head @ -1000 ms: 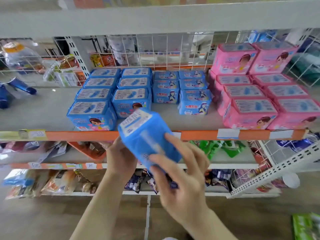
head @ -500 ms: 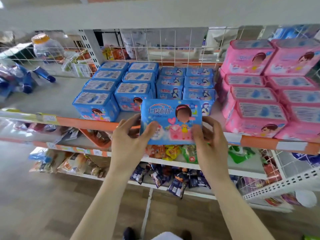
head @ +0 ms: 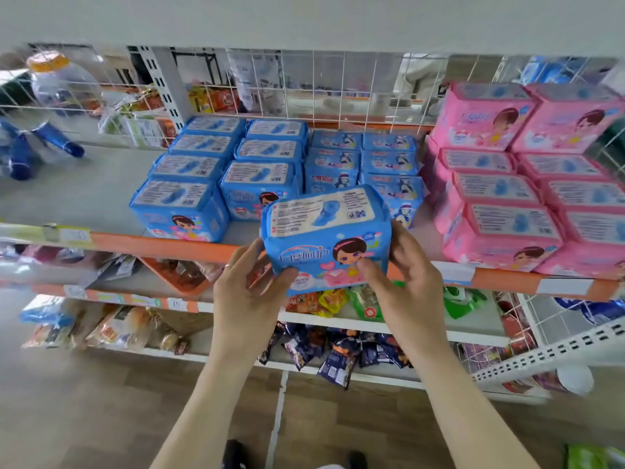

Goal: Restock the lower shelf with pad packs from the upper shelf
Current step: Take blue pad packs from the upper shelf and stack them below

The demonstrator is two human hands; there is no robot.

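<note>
Both hands hold one blue pad pack [head: 326, 236] at the shelf's orange front edge [head: 162, 243]: left hand [head: 248, 299] and right hand [head: 404, 282] grip its ends, thumbs on the printed face. Behind stand blue packs [head: 216, 170]; pink packs [head: 527, 184] sit to the right.

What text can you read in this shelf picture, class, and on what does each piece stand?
"七度空间", stylised, as far as I can tell: front of the held blue pad pack.
"20": upper right of that front.
Fine print on its white top panel: too blurred to read.
Print on the shelved packs: too blurred.
Shelf-edge labels: too blurred.
</note>
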